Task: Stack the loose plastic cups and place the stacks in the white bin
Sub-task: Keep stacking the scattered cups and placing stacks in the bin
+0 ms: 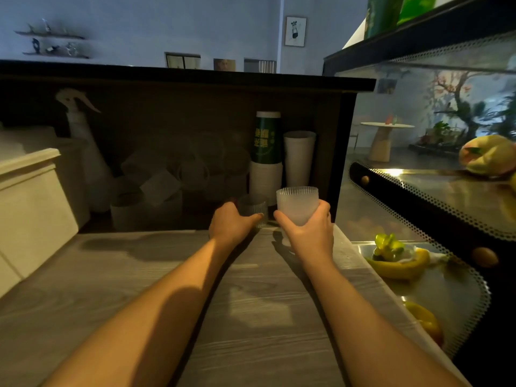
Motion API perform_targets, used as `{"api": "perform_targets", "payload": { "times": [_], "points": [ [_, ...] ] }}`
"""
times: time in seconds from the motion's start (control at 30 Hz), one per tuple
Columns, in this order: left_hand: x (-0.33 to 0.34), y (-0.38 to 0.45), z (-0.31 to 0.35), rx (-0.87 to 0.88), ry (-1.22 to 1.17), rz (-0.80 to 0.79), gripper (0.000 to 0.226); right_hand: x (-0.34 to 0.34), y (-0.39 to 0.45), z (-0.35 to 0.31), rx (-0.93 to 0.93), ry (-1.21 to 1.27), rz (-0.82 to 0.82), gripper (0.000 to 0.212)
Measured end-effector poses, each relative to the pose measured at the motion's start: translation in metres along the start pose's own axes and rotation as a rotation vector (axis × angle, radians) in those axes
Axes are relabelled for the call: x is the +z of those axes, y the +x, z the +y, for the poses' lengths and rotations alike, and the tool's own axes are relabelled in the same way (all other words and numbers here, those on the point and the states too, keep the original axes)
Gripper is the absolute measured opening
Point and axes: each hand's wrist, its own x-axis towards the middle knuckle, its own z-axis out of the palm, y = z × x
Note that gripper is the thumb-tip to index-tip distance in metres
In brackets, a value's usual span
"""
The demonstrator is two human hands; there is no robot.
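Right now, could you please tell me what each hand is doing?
Left hand: fingers curled round the clear ribbed plastic cup standing on the counter.
Right hand: holding the frosted ribbed plastic cup upright.

Frosted ribbed cup [297, 203], green cup [266, 138]

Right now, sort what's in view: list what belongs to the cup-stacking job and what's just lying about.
Job: frosted cup held in right hand; clear cup gripped by left hand; white bin.

Lying about: spray bottle, green cup stack, bananas, wall shelves.
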Motion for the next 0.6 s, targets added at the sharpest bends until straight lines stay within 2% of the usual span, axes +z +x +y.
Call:
{"api": "perform_targets", "payload": {
  "times": [0.13,0.2,0.27,0.37,0.47,0.53,0.6],
  "points": [
    [-0.009,-0.008,0.0,0.054,-0.19,0.018,0.061,-0.001,-0.002,-0.002,0.007,-0.034,-0.015,0.081],
    [-0.02,-0.011,-0.003,0.094,-0.278,0.021,0.065,-0.001,-0.003,-0.004,-0.002,-0.055,-0.024,0.081],
    [-0.035,-0.013,-0.006,0.118,-0.287,0.037,0.061,-0.001,-0.005,-0.006,-0.03,-0.085,-0.03,0.082],
    [-0.063,-0.022,-0.012,0.179,-0.35,0.072,0.049,0.0,-0.008,-0.011,-0.093,-0.156,-0.06,0.082],
    [-0.091,-0.044,-0.012,0.193,-0.511,0.114,0.057,0.003,-0.012,-0.013,-0.167,-0.218,-0.106,0.082],
    [-0.104,-0.058,-0.014,0.201,-0.535,0.146,0.059,0.005,-0.017,-0.016,-0.233,-0.257,-0.133,0.085],
    [-0.112,-0.068,-0.019,0.213,-0.546,0.168,0.047,0.009,-0.024,-0.021,-0.32,-0.301,-0.174,0.086]
  ]
}}
